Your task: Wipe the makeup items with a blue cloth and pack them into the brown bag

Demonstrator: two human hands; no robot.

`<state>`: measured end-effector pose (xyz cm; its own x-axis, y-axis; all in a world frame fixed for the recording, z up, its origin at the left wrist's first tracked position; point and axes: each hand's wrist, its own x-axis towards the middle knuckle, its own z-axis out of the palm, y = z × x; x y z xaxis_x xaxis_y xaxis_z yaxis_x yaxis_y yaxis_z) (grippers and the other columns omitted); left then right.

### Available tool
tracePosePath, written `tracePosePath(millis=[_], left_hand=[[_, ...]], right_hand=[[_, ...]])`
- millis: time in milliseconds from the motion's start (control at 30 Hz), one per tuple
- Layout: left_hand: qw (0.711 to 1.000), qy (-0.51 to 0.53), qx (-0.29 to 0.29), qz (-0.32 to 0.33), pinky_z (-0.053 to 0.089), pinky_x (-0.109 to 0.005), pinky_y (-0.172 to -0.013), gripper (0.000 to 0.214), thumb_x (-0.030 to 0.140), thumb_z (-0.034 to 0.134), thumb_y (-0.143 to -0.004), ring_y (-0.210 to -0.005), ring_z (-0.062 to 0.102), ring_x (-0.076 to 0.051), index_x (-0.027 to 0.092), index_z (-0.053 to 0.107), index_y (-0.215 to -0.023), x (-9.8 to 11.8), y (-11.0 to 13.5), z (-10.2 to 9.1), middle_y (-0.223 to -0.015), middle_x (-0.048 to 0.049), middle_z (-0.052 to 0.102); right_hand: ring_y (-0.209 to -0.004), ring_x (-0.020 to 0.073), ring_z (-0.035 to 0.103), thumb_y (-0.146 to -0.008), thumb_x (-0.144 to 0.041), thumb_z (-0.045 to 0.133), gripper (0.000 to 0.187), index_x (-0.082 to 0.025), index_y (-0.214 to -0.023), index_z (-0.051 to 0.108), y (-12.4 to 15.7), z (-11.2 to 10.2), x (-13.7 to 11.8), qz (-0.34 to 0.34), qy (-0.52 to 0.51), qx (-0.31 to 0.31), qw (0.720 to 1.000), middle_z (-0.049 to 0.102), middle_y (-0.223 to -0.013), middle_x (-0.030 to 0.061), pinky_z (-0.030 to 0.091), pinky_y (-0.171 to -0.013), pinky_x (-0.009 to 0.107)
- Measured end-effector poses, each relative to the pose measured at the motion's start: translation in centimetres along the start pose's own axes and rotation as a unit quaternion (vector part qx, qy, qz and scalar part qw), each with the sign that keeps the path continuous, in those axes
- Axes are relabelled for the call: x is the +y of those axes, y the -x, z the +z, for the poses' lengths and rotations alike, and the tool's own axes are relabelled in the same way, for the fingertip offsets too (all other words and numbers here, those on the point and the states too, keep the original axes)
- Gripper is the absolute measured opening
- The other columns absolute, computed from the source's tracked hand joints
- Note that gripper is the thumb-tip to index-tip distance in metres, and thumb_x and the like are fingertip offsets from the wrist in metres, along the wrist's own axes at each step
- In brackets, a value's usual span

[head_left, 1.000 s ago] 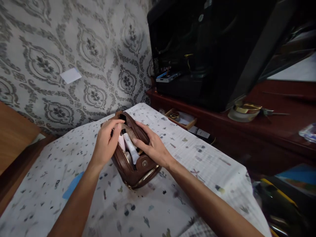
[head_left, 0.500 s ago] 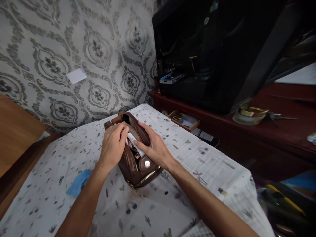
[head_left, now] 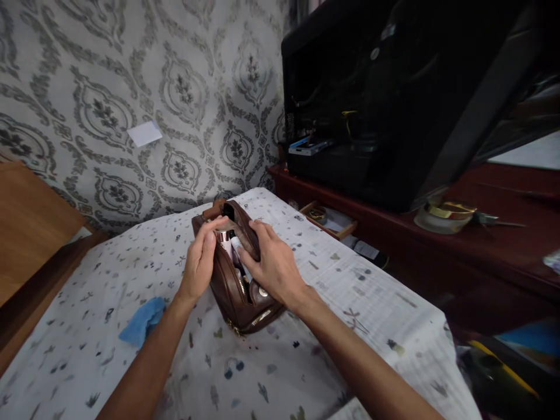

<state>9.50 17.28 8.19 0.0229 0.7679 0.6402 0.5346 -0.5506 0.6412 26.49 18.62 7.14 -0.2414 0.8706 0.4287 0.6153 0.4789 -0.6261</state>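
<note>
A brown leather bag (head_left: 231,306) with gold zippers stands unzipped on the patterned white sheet (head_left: 350,350). Inside it show a white tube (head_left: 237,244) and a container with a shiny pink cap (head_left: 223,235); the deeper contents are hidden. My left hand (head_left: 199,259) rests along the bag's left edge, its fingers stretched over the opening and apparently holding nothing. On the other side, my right hand (head_left: 280,262) grips the right wall, thumb inside near the tube and fingers outside. It partly covers a round silver snap (head_left: 262,291).
A crumpled blue cloth (head_left: 143,321) lies left of my left forearm. At the right, a dark red cabinet (head_left: 494,239) carries a large black television (head_left: 371,116) and a roll of tape (head_left: 446,216). A small drawer (head_left: 335,224) juts out beside the bed.
My left hand's fingers have straightened and moved off the white tube, uncovering the pink cap. My right hand has shifted slightly over the snap. The view has tilted a little.
</note>
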Motion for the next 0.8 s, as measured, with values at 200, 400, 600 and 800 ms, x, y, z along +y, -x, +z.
tracePosePath(millis=[200, 400, 600, 800], left_hand=[[0.998, -0.033, 0.012, 0.048, 0.042, -0.037, -0.109, 0.036, 0.038, 0.036, -0.106, -0.119, 0.061, -0.021, 0.021, 0.068, -0.103, -0.7, 0.0, 0.0, -0.119, -0.0079, 0.070], [0.990, -0.130, -0.060, 0.015, 0.046, -0.036, -0.099, 0.023, 0.034, 0.046, -0.100, -0.111, 0.062, -0.022, 0.022, 0.064, -0.108, 0.5, -0.7, -1.2, -0.114, -0.0065, 0.070], [0.982, -0.137, -0.126, -0.038, 0.046, -0.031, -0.081, 0.020, 0.039, 0.048, -0.097, -0.088, 0.062, -0.020, 0.023, 0.062, -0.094, 2.0, -1.7, -1.8, -0.092, -0.0020, 0.066], [0.978, -0.136, -0.108, -0.115, 0.046, -0.030, -0.071, 0.019, 0.043, 0.057, -0.088, -0.081, 0.065, -0.020, 0.024, 0.057, -0.089, 1.1, -3.6, -0.7, -0.081, -0.0003, 0.068]], right_hand=[[-0.126, 0.0346, 0.056, -0.099, -0.028, 0.049, 0.047, -0.017, -0.145, 0.049, -0.2, -0.5, -1.9, -0.040, 0.148, -0.026, 0.988, 0.046, -0.151, 0.0184, 0.050, -0.102, 0.049], [-0.125, 0.0344, 0.054, -0.098, -0.029, 0.049, 0.042, -0.019, -0.139, 0.056, -0.5, -0.8, -2.3, -0.057, 0.198, -0.063, 0.977, 0.043, -0.151, 0.0191, 0.053, -0.096, 0.049], [-0.123, 0.0346, 0.056, -0.097, -0.022, 0.049, 0.031, -0.014, -0.125, 0.061, -0.5, -0.8, -2.8, -0.020, 0.175, -0.058, 0.983, 0.047, -0.149, 0.0189, 0.052, -0.098, 0.050], [-0.125, 0.0336, 0.057, -0.098, -0.022, 0.047, 0.032, -0.018, -0.127, 0.061, -0.3, -0.6, -2.7, -0.014, 0.168, -0.040, 0.985, 0.048, -0.151, 0.0167, 0.052, -0.098, 0.049]])
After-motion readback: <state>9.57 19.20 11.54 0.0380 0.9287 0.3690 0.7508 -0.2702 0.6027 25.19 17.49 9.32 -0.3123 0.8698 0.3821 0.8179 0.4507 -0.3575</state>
